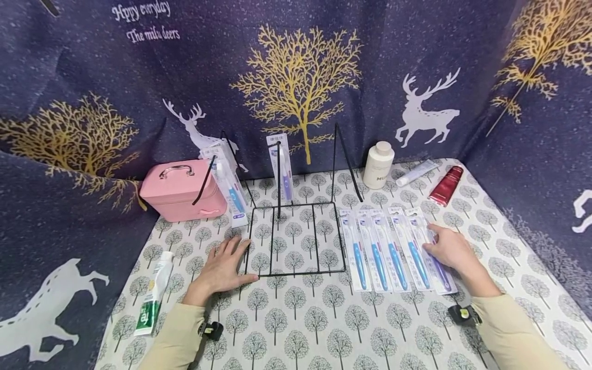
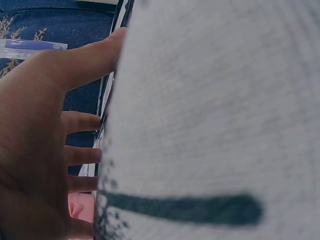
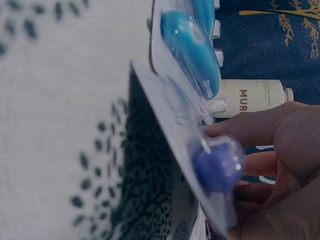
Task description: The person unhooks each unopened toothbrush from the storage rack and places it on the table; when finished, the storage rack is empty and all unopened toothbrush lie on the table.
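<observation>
My right hand (image 1: 450, 249) grips the purple packaged toothbrush (image 1: 441, 275) at the right end of a row on the table. In the right wrist view that toothbrush (image 3: 217, 167) has its pack tilted, one edge up off the cloth. Several blue packaged toothbrushes (image 1: 379, 257) lie side by side to its left. My left hand (image 1: 222, 267) rests with spread fingers at the left edge of a black wire rack (image 1: 296, 274), fingertips right at the wire. On the rack's arms hang a purple packaged toothbrush (image 1: 285, 180) and blue packaged ones (image 1: 233, 192).
A pink case (image 1: 182, 192) stands behind the rack's left side. A green-and-white toothpaste tube (image 1: 152, 298) lies at the left. At the back right are a white bottle (image 1: 379, 165), a white tube (image 1: 418, 172) and a red tube (image 1: 446, 186). Dark printed cloth (image 1: 296, 92) hangs behind.
</observation>
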The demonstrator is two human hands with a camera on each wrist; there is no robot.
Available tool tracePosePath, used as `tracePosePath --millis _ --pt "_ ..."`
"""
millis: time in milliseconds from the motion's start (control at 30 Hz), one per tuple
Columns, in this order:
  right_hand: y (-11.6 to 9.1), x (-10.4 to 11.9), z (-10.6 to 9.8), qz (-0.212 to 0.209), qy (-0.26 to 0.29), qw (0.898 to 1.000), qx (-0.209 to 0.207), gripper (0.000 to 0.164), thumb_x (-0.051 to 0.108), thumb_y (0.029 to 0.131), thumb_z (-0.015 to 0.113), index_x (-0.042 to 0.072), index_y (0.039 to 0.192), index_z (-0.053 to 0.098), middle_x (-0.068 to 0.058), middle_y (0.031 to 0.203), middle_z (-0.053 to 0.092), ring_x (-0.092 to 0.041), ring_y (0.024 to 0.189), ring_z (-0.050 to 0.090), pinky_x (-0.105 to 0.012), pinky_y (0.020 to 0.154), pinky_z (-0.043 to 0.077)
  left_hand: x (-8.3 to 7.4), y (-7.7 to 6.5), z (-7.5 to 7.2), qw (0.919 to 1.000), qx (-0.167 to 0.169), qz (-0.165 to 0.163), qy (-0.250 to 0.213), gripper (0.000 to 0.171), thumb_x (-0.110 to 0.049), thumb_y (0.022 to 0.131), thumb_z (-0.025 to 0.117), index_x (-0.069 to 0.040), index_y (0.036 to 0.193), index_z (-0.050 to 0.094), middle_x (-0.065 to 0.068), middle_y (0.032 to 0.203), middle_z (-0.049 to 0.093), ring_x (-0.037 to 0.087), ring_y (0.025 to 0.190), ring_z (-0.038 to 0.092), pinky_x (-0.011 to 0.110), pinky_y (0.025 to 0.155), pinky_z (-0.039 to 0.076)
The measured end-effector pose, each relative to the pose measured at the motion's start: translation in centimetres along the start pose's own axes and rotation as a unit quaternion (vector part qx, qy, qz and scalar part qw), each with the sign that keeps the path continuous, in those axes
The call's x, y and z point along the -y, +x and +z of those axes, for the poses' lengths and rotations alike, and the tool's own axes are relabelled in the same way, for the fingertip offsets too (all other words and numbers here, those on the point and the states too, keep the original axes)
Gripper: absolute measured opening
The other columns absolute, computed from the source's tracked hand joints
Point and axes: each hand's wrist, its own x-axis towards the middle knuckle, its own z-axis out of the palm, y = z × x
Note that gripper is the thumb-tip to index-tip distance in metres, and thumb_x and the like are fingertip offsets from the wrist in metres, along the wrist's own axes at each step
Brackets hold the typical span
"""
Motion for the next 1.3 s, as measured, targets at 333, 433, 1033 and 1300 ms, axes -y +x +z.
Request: tracePosePath --millis 333,433,1033,1300 --pt "0.1 -0.4 0.2 -0.011 -0.008 1.000 -0.025 0.048 0.025 0.076 0.067 -0.004 0.113 0.057 -0.012 0.080 0.060 -0.031 0.073 0.056 -0.040 0.057 0.044 0.2 0.1 -0.1 1.0000 -0.003 0.001 0.001 0.102 -0.079 0.063 0.054 -0.027 0.145 0.022 0.012 0.151 0.017 0.042 0.134 0.020 0.068 0.103 0.014" --pt "0.0 -0.2 0.1 -0.023 -0.002 0.999 -0.043 0.049 0.022 0.078 0.065 -0.007 0.115 0.055 -0.018 0.085 0.062 -0.037 0.077 0.058 -0.047 0.062 0.046 0.1 0.1 -0.2 1.0000 0.000 0.001 -0.001 0.103 -0.078 0.063 0.055 -0.026 0.145 0.021 0.012 0.151 0.017 0.041 0.134 0.020 0.068 0.103 0.013" --pt "0.5 9.9 -1.4 -0.214 0.297 0.915 -0.170 0.041 0.000 0.078 0.069 0.001 0.118 0.059 -0.013 0.098 0.066 -0.012 0.084 0.063 -0.025 0.077 0.054 0.0 -0.1 -0.2 1.0000 -0.006 -0.001 -0.005 0.101 -0.078 0.064 0.055 -0.026 0.145 0.023 0.013 0.151 0.018 0.043 0.133 0.021 0.069 0.103 0.013" --pt "2.1 15.2 -1.1 -0.300 0.407 0.849 -0.152 0.045 -0.011 0.075 0.067 -0.010 0.118 0.054 -0.024 0.104 0.062 -0.040 0.089 0.059 -0.042 0.079 0.053 -0.1 -0.2 -0.1 0.9999 -0.007 -0.001 -0.009 0.100 -0.075 0.065 0.057 -0.026 0.145 0.023 0.012 0.151 0.018 0.042 0.134 0.021 0.069 0.103 0.013"
